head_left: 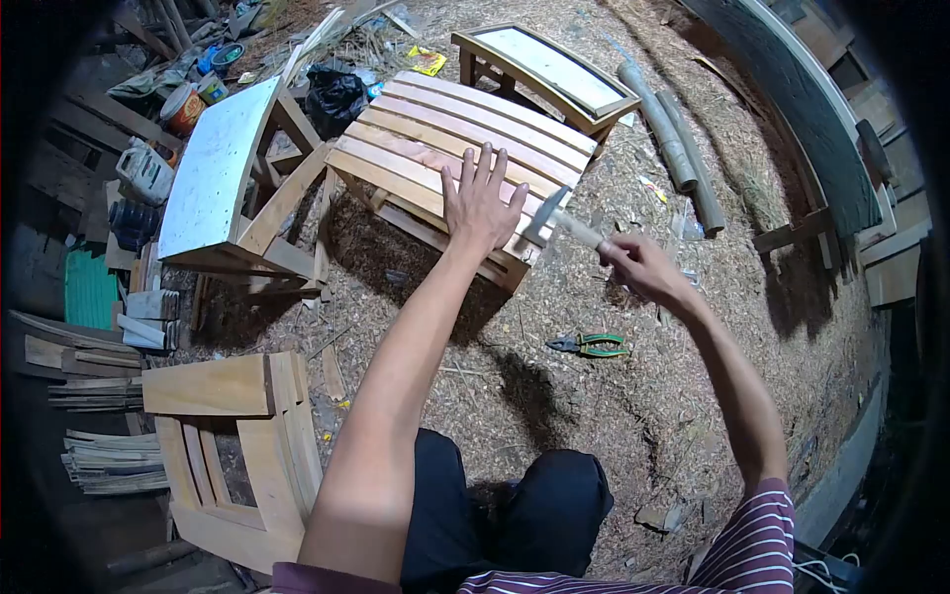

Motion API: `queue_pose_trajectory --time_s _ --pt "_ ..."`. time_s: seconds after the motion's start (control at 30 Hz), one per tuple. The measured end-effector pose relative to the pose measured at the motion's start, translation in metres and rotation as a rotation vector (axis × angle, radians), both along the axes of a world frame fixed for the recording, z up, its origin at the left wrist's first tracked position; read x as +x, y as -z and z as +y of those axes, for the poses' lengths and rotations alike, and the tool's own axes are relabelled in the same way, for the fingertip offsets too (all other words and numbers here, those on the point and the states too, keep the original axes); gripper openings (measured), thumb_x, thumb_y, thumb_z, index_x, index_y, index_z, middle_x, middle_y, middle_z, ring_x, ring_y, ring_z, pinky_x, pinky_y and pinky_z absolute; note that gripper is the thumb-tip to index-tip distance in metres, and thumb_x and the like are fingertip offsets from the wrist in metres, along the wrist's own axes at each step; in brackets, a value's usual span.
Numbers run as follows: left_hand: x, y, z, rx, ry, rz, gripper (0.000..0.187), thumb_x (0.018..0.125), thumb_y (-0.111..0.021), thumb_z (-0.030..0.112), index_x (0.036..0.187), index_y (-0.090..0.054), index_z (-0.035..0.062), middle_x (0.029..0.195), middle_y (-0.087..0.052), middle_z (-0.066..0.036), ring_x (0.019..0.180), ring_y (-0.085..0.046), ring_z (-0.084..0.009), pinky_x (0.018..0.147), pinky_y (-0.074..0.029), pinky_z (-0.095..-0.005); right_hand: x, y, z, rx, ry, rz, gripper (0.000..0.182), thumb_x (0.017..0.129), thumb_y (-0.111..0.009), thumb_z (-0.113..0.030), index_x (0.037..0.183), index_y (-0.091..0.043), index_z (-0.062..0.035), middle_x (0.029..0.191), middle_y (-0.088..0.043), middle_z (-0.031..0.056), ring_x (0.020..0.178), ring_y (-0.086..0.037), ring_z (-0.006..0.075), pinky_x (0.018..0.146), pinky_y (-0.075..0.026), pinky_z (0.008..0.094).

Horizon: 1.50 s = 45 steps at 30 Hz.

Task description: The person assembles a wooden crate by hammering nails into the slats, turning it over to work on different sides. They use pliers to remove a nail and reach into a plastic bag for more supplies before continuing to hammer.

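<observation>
the dark-trousered knees are resting over sawdust while the left hand is pressing flat, fingers spread, on the slatted seat and the right hand is gripping the hammer, best swung clear of those fingers.

Slatted seat: bare, unfinished wood, pale with reddish streaks, matt and smooth-sawn. Hammer: dull grey metal head, pale wooden handle. Floor: rough sawdust and shavings throughout. Pliers, at 5 o'clock from the seat: dark metal jaws, green plastic handles. Panel at 9 o'clock: whitish, flat, speckled. Chair back at 7 o'clock: raw matt wood.
</observation>
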<state>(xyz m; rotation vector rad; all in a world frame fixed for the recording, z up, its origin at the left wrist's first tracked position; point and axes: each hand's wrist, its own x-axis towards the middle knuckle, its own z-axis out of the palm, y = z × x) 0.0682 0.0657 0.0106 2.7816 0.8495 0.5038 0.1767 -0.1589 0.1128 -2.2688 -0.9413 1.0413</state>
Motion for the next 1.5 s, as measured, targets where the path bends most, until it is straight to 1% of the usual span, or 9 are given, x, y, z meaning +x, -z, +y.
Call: queue_pose_trajectory --time_s 0.3,0.4,0.53,0.67,0.83,0.93,1.17,1.43,1.5 --pt "0.001 0.000 0.002 0.019 0.009 -0.015 0.066 0.092 -0.034 0.052 0.145 -0.031 0.0130 0.153 -0.024 -0.009 0.141 -0.018 -0.0288 0.113 -0.007 -0.0555 0.021 0.001 0.013 0.039 -0.293 -0.196 0.039 0.094 -0.052 -0.039 0.101 -0.068 -0.0038 0.071 -0.062 0.0063 0.062 -0.055 0.0147 0.057 -0.044 0.0344" --pt "0.004 -0.002 0.003 0.040 0.005 -0.026 0.066 0.092 -0.035 0.052 0.145 -0.032 0.0133 0.152 -0.025 -0.009 0.141 -0.019 -0.0286 0.113 -0.007 -0.0553 0.029 0.013 0.013 0.121 0.014 -0.105 0.037 0.094 -0.052 -0.038 0.100 -0.069 -0.0052 0.073 -0.065 0.0096 0.063 -0.060 0.0209 0.061 -0.047 0.0386" --pt "0.001 -0.004 0.002 0.040 0.006 0.031 0.067 0.093 -0.034 0.054 0.147 -0.028 0.0145 0.153 -0.022 -0.009 0.142 -0.017 -0.0286 0.113 -0.007 -0.0550 0.014 0.015 0.001 0.156 -0.278 -0.206 0.038 0.095 -0.051 -0.036 0.096 -0.067 -0.0022 0.063 -0.059 0.0075 0.055 -0.053 0.0140 0.052 -0.042 0.0336" --pt "0.004 -0.002 0.002 0.055 -0.001 0.056 0.068 0.093 -0.033 0.055 0.148 -0.025 0.0149 0.154 -0.020 -0.009 0.142 -0.015 -0.0292 0.113 -0.007 -0.0547 0.017 0.033 -0.004 0.203 0.073 -0.126 0.038 0.095 -0.051 -0.035 0.098 -0.067 -0.0007 0.066 -0.063 0.0116 0.057 -0.056 0.0188 0.055 -0.044 0.0375" --pt "0.001 0.001 0.000 0.061 0.001 0.019 0.066 0.093 -0.034 0.053 0.146 -0.029 0.0136 0.153 -0.023 -0.009 0.141 -0.019 -0.0283 0.113 -0.009 -0.0558 -0.006 0.024 -0.008 0.179 -0.188 -0.193 0.038 0.096 -0.051 -0.034 0.094 -0.065 0.0011 0.061 -0.058 0.0062 0.054 -0.051 0.0135 0.051 -0.040 0.0312" --pt "0.003 -0.001 0.001 0.063 -0.007 0.012 0.067 0.093 -0.034 0.053 0.146 -0.029 0.0140 0.153 -0.023 -0.008 0.141 -0.019 -0.0281 0.113 -0.009 -0.0555 -0.003 0.027 -0.005 0.176 0.175 -0.120 0.039 0.095 -0.052 -0.033 0.092 -0.065 0.0029 0.067 -0.063 0.0165 0.055 -0.055 0.0218 0.054 -0.043 0.0372" --pt "0.004 0.000 0.003 0.044 -0.010 -0.023 0.066 0.092 -0.035 0.053 0.146 -0.030 0.0145 0.153 -0.024 -0.008 0.141 -0.019 -0.0281 0.113 -0.008 -0.0556 -0.052 0.035 -0.040 0.193 -0.102 -0.128 0.033 0.093 -0.054 -0.025 0.110 -0.054 0.0030 0.074 -0.062 0.0241 0.065 -0.061 0.0319 0.066 -0.047 0.0431" --pt "0.004 -0.001 0.001 0.007 -0.025 0.021 0.068 0.092 -0.033 0.056 0.147 -0.027 0.0160 0.154 -0.020 -0.008 0.142 -0.016 -0.0276 0.114 -0.006 -0.0533 -0.111 -0.019 -0.032 0.064 0.147 -0.145 0.026 0.092 -0.056 -0.016 0.111 -0.049 -0.0001 0.065 -0.057 0.0177 0.058 -0.058 0.0231 0.055 -0.043 0.0398" --pt "0.004 0.000 0.002 0.001 -0.029 0.011 0.067 0.092 -0.033 0.055 0.147 -0.027 0.0159 0.154 -0.021 -0.008 0.142 -0.016 -0.0275 0.114 -0.006 -0.0535 -0.119 -0.007 -0.033 0.420 0.091 -0.384 0.025 0.091 -0.057 -0.012 0.111 -0.050 -0.0003 0.065 -0.058 0.0179 0.057 -0.059 0.0225 0.053 -0.043 0.0375"
